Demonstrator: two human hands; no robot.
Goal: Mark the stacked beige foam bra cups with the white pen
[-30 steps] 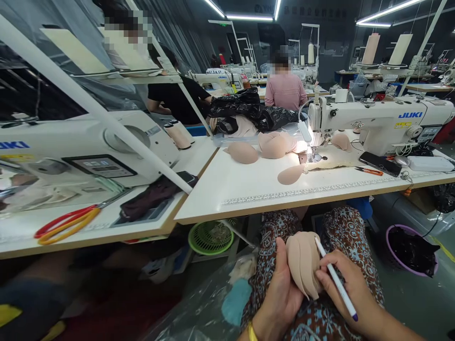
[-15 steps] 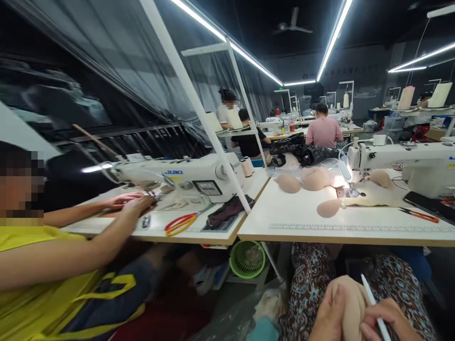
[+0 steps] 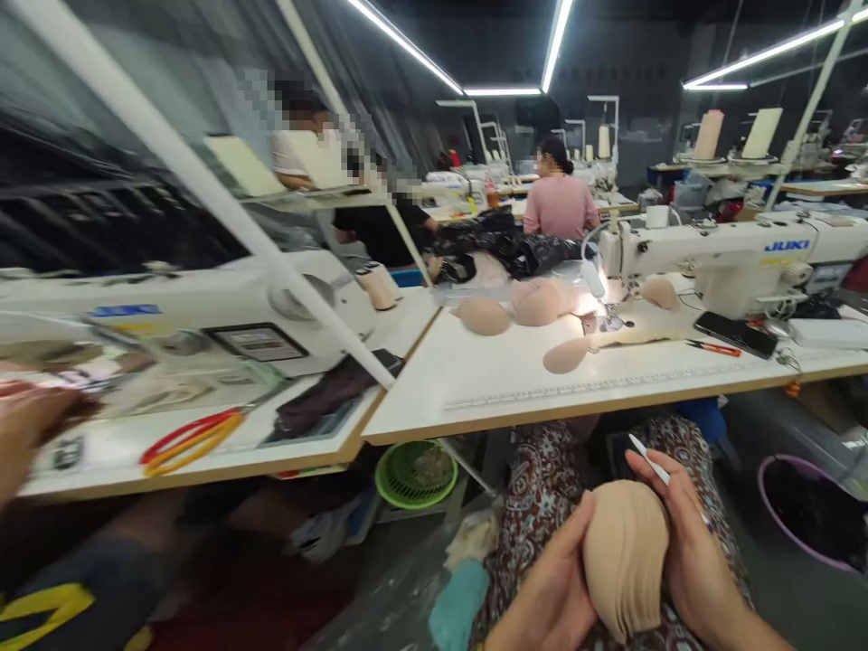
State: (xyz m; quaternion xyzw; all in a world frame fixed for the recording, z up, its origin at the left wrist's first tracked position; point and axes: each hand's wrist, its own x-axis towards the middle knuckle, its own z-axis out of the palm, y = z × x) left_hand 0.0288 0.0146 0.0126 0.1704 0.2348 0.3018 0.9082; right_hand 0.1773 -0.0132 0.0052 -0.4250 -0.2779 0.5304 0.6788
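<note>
left hand (image 3: 552,597) and right hand (image 3: 684,542) both closed around a stack of beige foam cups (image 3: 624,551), one hand each side, held over the person's lap, below the front edge of the surface (image 3: 502,384). right hand also pinches a white pen (image 3: 649,459) btwn fingers, tip poking up past the stack. on the surface: more loose cups (image 3: 483,316) near the back, one cup (image 3: 565,356) nearer the front, white sewing machine (image 3: 725,258) at the right w/ a phone (image 3: 736,334) and orange snips (image 3: 709,346) in front of it. green basket (image 3: 415,472) on the floor under the surface. co-worker's hand (image 3: 23,434) at a 2nd machine (image 3: 169,307) far left, blurred.
</note>
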